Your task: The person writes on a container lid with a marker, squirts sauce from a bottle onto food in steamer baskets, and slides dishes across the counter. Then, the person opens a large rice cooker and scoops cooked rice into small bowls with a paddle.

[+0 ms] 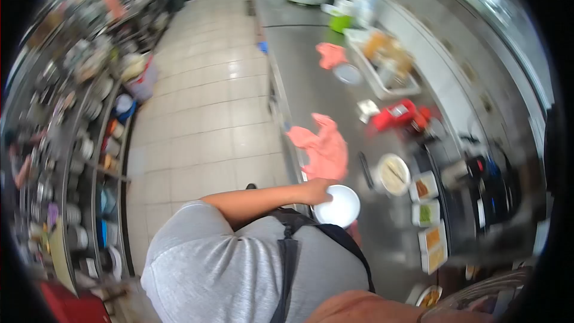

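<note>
Your right arm (365, 309) is closest; your right hand (356, 234), mostly hidden: grip I can't tell. Your left hand (320, 191) curls tightly onto the bowl (339, 206); keep it level.

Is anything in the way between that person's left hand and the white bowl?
No, nothing visible: the left hand grips the rim of the white bowl directly. The pink cloth nearest them lies beyond the hand, not between the two.

Left fingers (326, 195) gripping white bowl (341, 209), right fingers (356, 232) just beside it, pink cloth (327, 151) on steel counter (297, 63)
</note>
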A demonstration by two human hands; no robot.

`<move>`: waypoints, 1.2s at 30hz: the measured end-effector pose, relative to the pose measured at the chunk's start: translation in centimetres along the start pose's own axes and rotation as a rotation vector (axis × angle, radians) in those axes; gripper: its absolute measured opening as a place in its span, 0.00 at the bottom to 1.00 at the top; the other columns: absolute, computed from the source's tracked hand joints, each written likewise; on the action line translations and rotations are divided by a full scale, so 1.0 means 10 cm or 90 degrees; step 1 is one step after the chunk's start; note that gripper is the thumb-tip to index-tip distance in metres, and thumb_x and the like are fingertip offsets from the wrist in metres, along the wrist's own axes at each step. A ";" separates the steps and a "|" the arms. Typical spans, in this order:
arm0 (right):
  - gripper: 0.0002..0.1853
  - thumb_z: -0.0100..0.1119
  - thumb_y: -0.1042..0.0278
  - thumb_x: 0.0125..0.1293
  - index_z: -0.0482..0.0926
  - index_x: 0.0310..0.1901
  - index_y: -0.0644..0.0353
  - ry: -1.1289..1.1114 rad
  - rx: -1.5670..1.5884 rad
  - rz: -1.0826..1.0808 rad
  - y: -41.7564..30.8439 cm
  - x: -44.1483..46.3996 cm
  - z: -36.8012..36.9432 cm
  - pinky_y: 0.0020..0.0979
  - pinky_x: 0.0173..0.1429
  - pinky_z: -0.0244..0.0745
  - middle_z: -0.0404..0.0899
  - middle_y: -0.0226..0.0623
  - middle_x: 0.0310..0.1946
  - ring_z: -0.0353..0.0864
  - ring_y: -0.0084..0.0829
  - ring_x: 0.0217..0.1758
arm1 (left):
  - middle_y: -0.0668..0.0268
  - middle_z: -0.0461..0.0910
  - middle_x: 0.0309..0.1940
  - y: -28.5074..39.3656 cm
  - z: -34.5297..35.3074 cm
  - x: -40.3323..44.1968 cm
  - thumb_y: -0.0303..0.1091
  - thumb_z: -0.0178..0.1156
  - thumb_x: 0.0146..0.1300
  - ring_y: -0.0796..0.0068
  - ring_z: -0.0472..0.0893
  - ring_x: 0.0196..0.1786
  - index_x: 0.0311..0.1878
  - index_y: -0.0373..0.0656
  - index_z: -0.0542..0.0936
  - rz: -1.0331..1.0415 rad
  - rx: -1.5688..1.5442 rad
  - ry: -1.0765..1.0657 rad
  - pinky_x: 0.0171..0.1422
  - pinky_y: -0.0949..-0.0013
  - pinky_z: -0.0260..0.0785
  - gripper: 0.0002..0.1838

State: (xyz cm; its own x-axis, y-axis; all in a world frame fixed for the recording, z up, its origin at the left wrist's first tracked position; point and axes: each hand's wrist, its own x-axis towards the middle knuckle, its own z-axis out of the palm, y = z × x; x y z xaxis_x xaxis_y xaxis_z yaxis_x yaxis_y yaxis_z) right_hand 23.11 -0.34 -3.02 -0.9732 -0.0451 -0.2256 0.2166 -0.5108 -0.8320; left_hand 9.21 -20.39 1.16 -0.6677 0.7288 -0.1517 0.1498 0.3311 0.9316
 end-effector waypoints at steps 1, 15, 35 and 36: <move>0.37 0.62 0.56 0.68 0.55 0.73 0.55 -0.025 -0.011 0.009 0.01 0.21 0.10 0.39 0.71 0.62 0.62 0.43 0.67 0.64 0.37 0.69 | 0.48 0.80 0.51 -0.05 -0.21 -0.05 0.37 0.60 0.61 0.52 0.80 0.56 0.66 0.37 0.69 -0.014 0.047 0.007 0.62 0.58 0.70 0.30; 0.41 0.63 0.54 0.67 0.52 0.74 0.54 -0.137 -0.113 -0.022 -0.02 2.99 1.92 0.40 0.73 0.60 0.59 0.44 0.69 0.63 0.38 0.71 | 0.46 0.55 0.70 -0.58 -3.23 -0.83 0.48 0.73 0.49 0.38 0.61 0.68 0.78 0.51 0.50 0.090 0.257 0.287 0.70 0.46 0.61 0.56; 0.50 0.69 0.46 0.59 0.48 0.75 0.54 -0.242 -0.005 0.066 0.31 7.33 3.78 0.41 0.75 0.57 0.56 0.43 0.70 0.60 0.41 0.72 | 0.46 0.61 0.64 -2.26 -6.73 1.52 0.46 0.79 0.39 0.41 0.61 0.69 0.74 0.55 0.58 0.117 0.179 0.300 0.71 0.47 0.60 0.57; 0.50 0.70 0.47 0.59 0.48 0.75 0.53 -0.256 -0.014 0.054 0.34 7.65 3.81 0.42 0.74 0.59 0.57 0.43 0.69 0.60 0.41 0.72 | 0.46 0.60 0.65 -2.22 -7.01 1.61 0.45 0.79 0.39 0.41 0.61 0.69 0.74 0.55 0.57 0.096 0.209 0.280 0.71 0.47 0.59 0.57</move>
State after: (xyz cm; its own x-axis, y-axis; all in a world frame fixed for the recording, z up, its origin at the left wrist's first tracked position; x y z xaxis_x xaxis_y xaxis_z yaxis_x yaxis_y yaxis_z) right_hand -53.55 -38.24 -3.82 -0.9035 -0.4207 -0.0818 0.2952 -0.4724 -0.8305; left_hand -55.96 -57.97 1.17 -0.8518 0.4871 0.1929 0.4391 0.4629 0.7700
